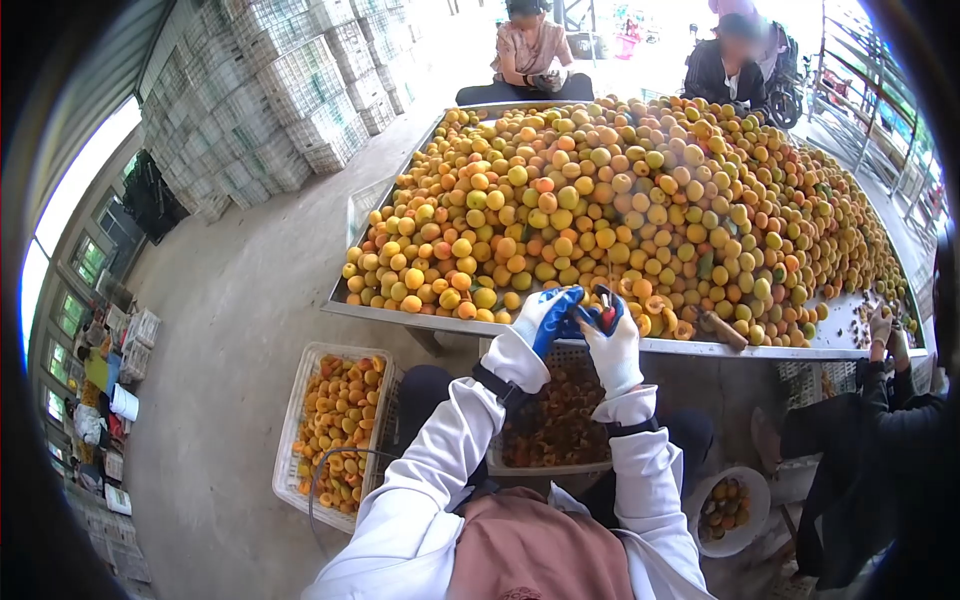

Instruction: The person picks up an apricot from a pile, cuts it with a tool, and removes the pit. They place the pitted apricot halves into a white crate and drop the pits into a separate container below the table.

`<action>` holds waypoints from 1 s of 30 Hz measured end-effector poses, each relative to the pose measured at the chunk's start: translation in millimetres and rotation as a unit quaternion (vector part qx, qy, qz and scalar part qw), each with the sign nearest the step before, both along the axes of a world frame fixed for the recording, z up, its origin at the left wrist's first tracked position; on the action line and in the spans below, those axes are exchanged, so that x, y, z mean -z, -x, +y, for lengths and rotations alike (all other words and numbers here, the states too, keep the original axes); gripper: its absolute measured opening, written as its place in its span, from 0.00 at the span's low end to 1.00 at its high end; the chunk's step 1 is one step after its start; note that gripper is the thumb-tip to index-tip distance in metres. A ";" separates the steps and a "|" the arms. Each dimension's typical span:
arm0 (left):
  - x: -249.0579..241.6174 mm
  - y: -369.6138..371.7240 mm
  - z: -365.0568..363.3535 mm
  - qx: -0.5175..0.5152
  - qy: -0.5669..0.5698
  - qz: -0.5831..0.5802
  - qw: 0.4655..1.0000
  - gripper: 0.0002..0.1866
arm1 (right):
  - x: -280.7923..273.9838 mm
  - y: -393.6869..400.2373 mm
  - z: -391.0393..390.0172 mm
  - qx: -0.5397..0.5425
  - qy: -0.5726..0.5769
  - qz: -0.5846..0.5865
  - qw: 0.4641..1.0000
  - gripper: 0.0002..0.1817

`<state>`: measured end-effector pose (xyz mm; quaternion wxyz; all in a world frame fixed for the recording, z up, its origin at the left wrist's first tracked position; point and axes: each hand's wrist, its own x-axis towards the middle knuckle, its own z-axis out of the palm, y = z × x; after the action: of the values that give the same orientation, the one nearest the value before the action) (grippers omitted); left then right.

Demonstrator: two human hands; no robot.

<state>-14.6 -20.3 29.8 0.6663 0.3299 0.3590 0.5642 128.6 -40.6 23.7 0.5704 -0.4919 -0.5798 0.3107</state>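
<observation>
My left hand (550,318), in a white glove with a blue coated palm, is closed at the table's near edge. Whatever its fingers hold is hidden. Close against it, my right hand (614,348), gloved the same way, grips a small red-handled tool (607,314); a thin, faint blade seems to point up from it. Just beyond both hands rises a big heap of apricots (560,215) on a metal-edged table (440,322). Split apricots (656,306) lie right of my right hand, near a brown, handle-like piece (724,331).
A white crate of apricot halves (300,440) stands left of my legs; another crate (556,468) sits below my hands. At right are a white bucket (757,515) and a co-worker's hands (888,332). Two people sit across the table. Stacked crates (290,100) line the back left.
</observation>
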 end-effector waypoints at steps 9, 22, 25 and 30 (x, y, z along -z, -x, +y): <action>42.3 31.5 17.4 0.034 -0.399 0.341 0.850 0.11 | 30.3 -7.9 12.4 -0.092 0.122 0.136 0.979 0.13; 9.8 18.9 -24.2 0.091 0.036 -0.092 0.991 0.21 | 40.1 -7.4 26.7 -0.014 0.090 0.260 0.961 0.12; 10.8 28.4 -16.7 0.094 0.033 -0.088 0.991 0.23 | 48.3 -21.0 37.7 -0.024 0.149 0.202 0.968 0.12; 6.2 35.7 -8.7 0.094 0.011 0.013 0.995 0.25 | 46.7 -28.8 40.1 -0.014 0.132 0.156 0.979 0.11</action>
<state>-50.3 -29.1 23.6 0.7156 0.3622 0.3406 0.4907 157.4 -0.5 -22.9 0.5790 -0.5004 -0.4446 0.4655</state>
